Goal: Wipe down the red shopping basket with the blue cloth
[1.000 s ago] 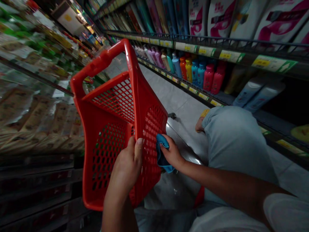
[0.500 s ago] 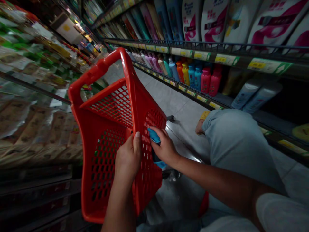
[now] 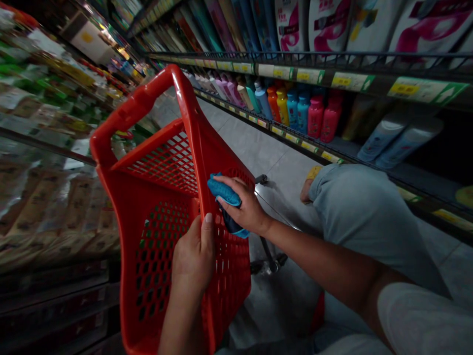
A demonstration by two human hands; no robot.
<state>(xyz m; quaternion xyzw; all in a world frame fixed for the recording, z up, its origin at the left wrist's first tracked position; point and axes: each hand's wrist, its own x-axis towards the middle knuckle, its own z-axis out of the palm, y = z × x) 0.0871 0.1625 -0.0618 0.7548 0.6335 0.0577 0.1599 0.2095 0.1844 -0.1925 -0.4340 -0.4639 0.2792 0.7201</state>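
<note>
A red plastic shopping cart (image 3: pixel 201 143) with perforated sides stands right in front of me in the head view. My left hand (image 3: pixel 194 254) is closed round the cart's near rim, thumb on top and fingers hidden behind the edge. In my right hand (image 3: pixel 246 204) is a bunched blue cloth (image 3: pixel 223 191), with a darker part hanging below the fingers. The cloth lies against the outer face of the cart's perforated side, close to the rim and a little above my left hand.
Shampoo bottles fill a wire-edged shelf (image 3: pixel 288 73) on the right, with smaller coloured bottles (image 3: pixel 316 116) below. Packaged goods (image 3: pixel 48 197) line the left side. My bent knee (image 3: pixel 362 217) is beside the cart. Cart wheels (image 3: pixel 271 266) rest on the grey tiled floor (image 3: pixel 240 135).
My right hand has moved up and left along the cart's side with the blue cloth, which shows more now. My left hand keeps its hold on the rim. The view has shifted slightly.
</note>
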